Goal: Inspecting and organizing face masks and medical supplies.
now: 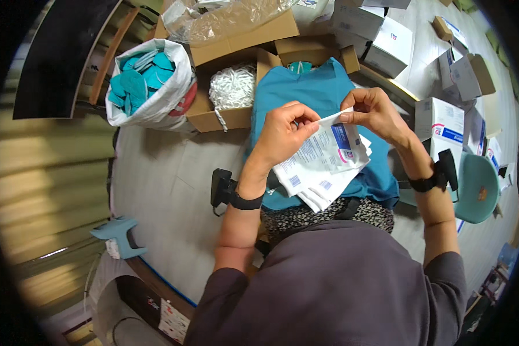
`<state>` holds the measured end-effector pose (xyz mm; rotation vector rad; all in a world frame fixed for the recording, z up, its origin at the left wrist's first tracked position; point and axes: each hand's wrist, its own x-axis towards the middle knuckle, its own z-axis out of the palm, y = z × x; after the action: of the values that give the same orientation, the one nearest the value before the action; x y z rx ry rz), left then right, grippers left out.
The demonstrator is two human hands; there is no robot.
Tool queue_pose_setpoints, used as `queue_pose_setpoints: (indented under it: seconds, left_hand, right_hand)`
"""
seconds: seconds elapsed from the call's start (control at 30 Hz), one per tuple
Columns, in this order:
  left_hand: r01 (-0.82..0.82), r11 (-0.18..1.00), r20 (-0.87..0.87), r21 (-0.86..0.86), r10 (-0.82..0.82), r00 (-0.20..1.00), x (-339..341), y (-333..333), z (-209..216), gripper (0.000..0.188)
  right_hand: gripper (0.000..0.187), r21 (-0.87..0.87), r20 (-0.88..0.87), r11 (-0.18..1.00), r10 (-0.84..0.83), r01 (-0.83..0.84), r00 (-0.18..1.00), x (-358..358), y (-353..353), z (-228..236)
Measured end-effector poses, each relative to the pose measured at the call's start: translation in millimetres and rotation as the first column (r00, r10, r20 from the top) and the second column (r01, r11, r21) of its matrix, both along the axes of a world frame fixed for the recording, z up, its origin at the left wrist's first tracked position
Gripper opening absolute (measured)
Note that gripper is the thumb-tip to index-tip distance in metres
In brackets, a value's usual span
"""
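Note:
My left hand (285,131) pinches the top left corner of a white packaging bag (320,149) printed in blue and pink. At the bag's top right corner, my right hand (373,114) grips the edge between thumb and curled fingers. The top edge runs taut between the two hands; whether the bag's mouth is parted cannot be made out. Several similar white bags (317,199) lie fanned beneath it over my lap. Under them spreads a teal cloth (297,86), draped across my thighs. Each wrist wears a black strap with a small device.
Ahead to the left stands a white sack (176,72) of teal pieces. Beside it, a cardboard box (200,109) holds a heap of white cords (233,86). Clear plastic (242,20) fills a carton behind. White boxes (444,118) and a teal seat (478,190) are at right.

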<state>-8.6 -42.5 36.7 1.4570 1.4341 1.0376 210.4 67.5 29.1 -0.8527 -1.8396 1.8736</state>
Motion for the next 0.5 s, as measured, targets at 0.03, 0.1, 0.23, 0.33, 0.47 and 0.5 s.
queue_pose_setpoints:
  seconds: [0.03,0.1,0.23,0.33,0.47,0.5]
  left_hand:
    - [0.016,0.999,0.006,0.05,-0.016,1.0,-1.5,-0.7,1.3,0.008]
    - [0.029,0.997,-0.128,0.067,-0.02,0.992,-2.2,0.1,17.0,0.008]
    - [-0.043,0.971,-0.169,0.233,0.084,0.982,0.3,4.9,13.2,0.01]
    - [-0.123,0.89,-0.294,0.439,0.271,0.916,11.6,-0.1,10.4,0.011]
    - [0.281,0.65,-0.549,0.706,0.251,0.797,36.8,-13.0,15.1,0.008]
    - [0.315,0.646,-0.555,0.695,0.204,0.807,46.9,-15.6,21.5,0.012]
  right_hand:
    - [0.013,0.063,0.004,0.998,0.003,-0.003,1.0,-5.0,-1.4,3.5]
    - [0.013,0.188,-0.024,0.982,0.006,-0.001,1.0,-18.2,-5.7,12.3]
    - [0.017,0.33,-0.049,0.941,-0.061,0.074,0.997,-36.8,-13.8,28.7]
    - [0.023,0.314,-0.076,0.93,-0.175,0.19,0.982,-51.4,-17.2,19.9]
    - [0.023,0.216,0.003,0.903,-0.38,0.371,0.925,-60.0,8.1,-25.4]
    - [0.025,0.223,0.013,0.906,-0.37,0.358,0.929,-59.6,6.9,-24.7]
